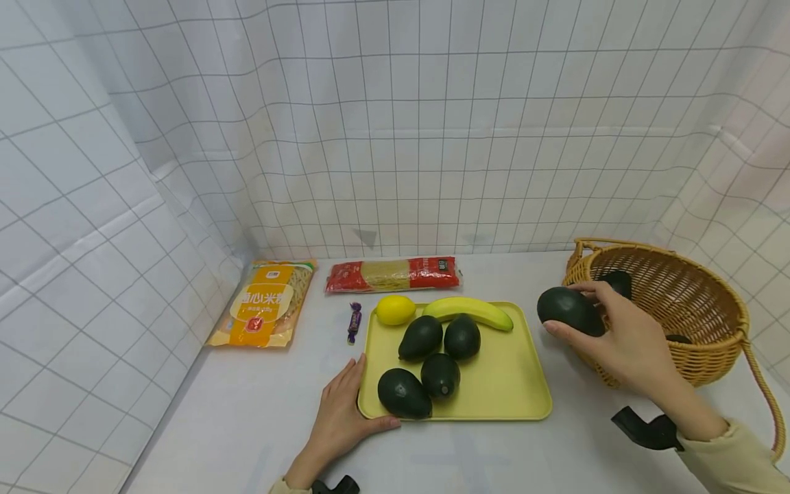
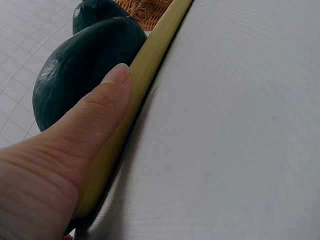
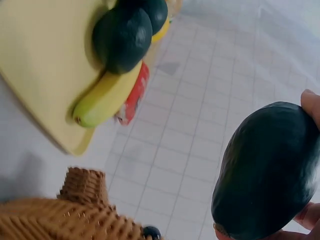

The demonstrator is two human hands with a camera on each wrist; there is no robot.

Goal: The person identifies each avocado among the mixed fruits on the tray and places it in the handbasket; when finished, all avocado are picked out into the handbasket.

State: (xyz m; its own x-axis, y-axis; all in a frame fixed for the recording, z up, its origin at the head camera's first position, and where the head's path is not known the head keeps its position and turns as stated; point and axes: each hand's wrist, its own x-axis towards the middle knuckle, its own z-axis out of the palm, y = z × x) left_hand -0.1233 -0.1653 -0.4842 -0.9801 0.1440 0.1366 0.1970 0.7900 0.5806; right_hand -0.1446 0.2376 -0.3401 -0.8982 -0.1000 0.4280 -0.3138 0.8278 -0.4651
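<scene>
In the head view my right hand [image 1: 636,343] grips a dark green avocado [image 1: 569,310] between thumb and fingers, raised beside the wicker basket's [image 1: 703,274] left rim. The right wrist view shows this avocado [image 3: 265,170] close up, fingertips at its end. My left hand [image 1: 339,412] rests at the near left corner of the yellow tray [image 1: 506,384], fingers straight along its side and thumb [image 2: 100,107] against the front rim. Several avocados [image 1: 404,393] lie on the tray's left half, with a lemon [image 1: 396,310] and a banana [image 1: 469,311] along its back.
A red noodle packet [image 1: 395,274] lies behind the tray. Left of it are a small purple-wrapped candy [image 1: 354,322] and an orange bag of noodles [image 1: 265,302]. Dark avocados [image 1: 617,283] show inside the basket, whose rope handle [image 1: 768,398] hangs down its right side. Gridded white curtains surround the table.
</scene>
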